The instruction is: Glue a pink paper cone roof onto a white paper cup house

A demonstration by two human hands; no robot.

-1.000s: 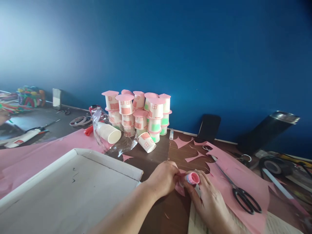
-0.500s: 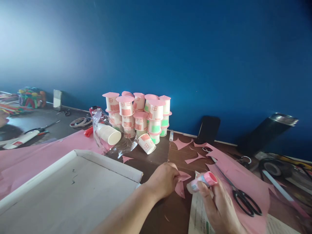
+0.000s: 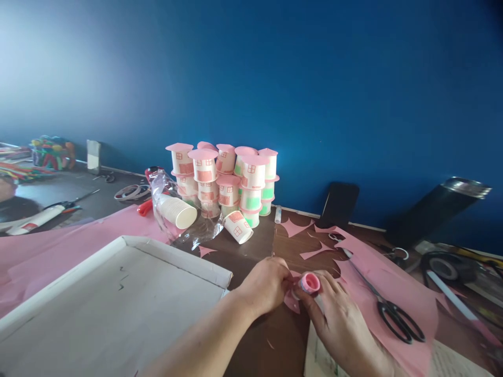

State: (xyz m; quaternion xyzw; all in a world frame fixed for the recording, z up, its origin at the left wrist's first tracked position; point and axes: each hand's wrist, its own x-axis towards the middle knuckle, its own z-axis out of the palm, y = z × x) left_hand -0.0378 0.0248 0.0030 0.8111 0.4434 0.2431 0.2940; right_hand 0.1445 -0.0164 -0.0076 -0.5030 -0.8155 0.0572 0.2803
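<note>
Between the fingers of my left hand (image 3: 267, 285) is a piece of pink paper (image 3: 291, 302), partly covered by both hands. My right hand (image 3: 340, 314) grips a glue stick (image 3: 310, 283) with a pink base, tilted with that base toward me. The glue stick's far end is down against or just above the pink paper; I cannot tell which. Behind my hands, a decorated paper cup (image 3: 238, 228) lies on its side. Stacked cups (image 3: 251, 175) with pink paper tops and drawn windows stand by the wall.
A white box lid (image 3: 173, 309) fills the near left. Black-handled scissors (image 3: 398, 319) rest on a pink sheet (image 3: 416, 324) at right. Plain cups in a plastic bag (image 3: 178, 211), pink scraps (image 3: 294, 226), a phone (image 3: 340, 204) and a black flask (image 3: 432, 214) are farther back.
My right hand has moved left with the glue stick, bringing it over the pink paper and tipping its pink base toward me. My left hand still holds the paper in nearly the same place.
</note>
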